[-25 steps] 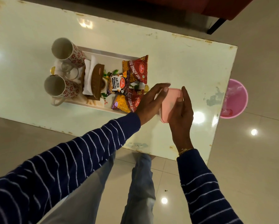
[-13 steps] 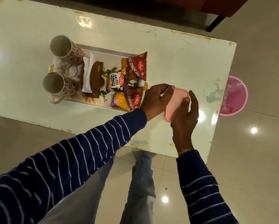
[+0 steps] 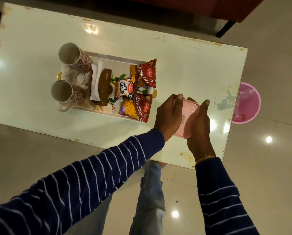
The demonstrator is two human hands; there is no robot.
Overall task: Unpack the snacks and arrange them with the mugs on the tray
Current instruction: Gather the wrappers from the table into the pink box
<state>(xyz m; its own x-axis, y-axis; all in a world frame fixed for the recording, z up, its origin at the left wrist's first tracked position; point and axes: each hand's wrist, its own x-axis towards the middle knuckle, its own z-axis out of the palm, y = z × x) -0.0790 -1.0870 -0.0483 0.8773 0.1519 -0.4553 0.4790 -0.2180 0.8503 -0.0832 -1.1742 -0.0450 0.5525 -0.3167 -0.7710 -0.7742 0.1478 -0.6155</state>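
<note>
A pink plastic box (image 3: 188, 116) is held between both my hands just above the table's near right part. My left hand (image 3: 169, 116) grips its left side with curled fingers, and my right hand (image 3: 200, 126) grips its right side, thumb up along the edge. To the left, the white tray (image 3: 119, 58) carries two patterned mugs (image 3: 74, 57) (image 3: 67, 94), a small glass (image 3: 76, 76), white napkins in a brown holder (image 3: 104, 86), a salted peanuts packet (image 3: 125, 88) and two red aloo bhujia packets (image 3: 144, 73) (image 3: 136, 109).
The white table (image 3: 184, 65) has worn edges and a stain near its right end. A pink bucket (image 3: 246, 106) stands on the floor beyond that right edge. A red seat with a dark leg (image 3: 224, 29) is behind the table. My legs are below the near edge.
Both hands shifted slightly right with the pink box. The left hand's fingers curled from flat on the lid to gripping its side; the box tilted a little.
</note>
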